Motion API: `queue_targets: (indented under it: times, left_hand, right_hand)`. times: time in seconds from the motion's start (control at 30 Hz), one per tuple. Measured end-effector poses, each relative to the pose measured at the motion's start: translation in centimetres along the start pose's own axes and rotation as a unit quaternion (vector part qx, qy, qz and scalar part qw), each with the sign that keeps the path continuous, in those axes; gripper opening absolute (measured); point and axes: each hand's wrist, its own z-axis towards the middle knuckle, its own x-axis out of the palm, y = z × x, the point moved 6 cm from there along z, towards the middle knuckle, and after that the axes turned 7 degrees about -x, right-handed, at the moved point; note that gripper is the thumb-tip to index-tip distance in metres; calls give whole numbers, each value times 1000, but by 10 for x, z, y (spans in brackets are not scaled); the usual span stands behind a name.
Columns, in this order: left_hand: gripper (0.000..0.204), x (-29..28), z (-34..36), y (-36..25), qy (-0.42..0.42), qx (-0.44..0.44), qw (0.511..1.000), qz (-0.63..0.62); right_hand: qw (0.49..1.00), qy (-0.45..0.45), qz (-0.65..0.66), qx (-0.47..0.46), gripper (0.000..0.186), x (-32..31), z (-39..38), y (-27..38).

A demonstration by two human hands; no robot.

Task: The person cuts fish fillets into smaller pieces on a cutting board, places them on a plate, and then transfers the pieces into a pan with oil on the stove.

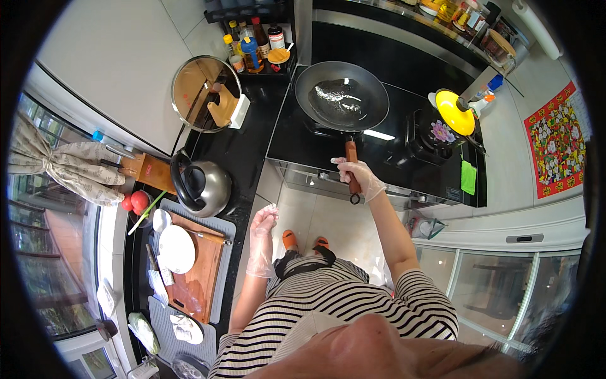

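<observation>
My right hand, in a clear glove, grips the wooden handle of a dark frying pan on the black stove. The pan has a wet sheen inside. My left hand, also gloved, is raised between my body and the left counter, fingers curled; whether they hold anything I cannot make out. Beside it are a steel kettle and a wooden board with a white plate and a knife on it.
A glass lid stands on a holder behind the kettle. Condiment bottles sit on a corner rack. A yellow-lidded pot is on the right burner, a green cloth at the stove's right edge. Red tomatoes lie by the window.
</observation>
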Motion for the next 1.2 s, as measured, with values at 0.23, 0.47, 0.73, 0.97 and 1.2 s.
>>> queue_targets:
  times: [0.23, 0.47, 0.73, 0.97, 1.2]
  left_hand:
    - [24, -10, -9, 5, -14, 1, 1000, -2]
    - [21, -13, -12, 8, -20, 3, 1000, 1]
    - [21, -9, -15, 9, -22, 1, 1000, 2]
    - [25, -11, -19, 13, -40, -3, 999, 21]
    - [27, -13, -20, 19, -29, -4, 999, 13]
  right_hand:
    - [999, -24, -15, 34, 26, 9, 6, 17]
    - [998, 0, 36, 43, 30, 6, 4, 22]
    - [999, 35, 39, 1, 35, -5, 7, 4]
    - [998, -17, -43, -32, 32, -9, 12, -1]
    - [1000, -19, -13, -12, 26, 1, 25, 9]
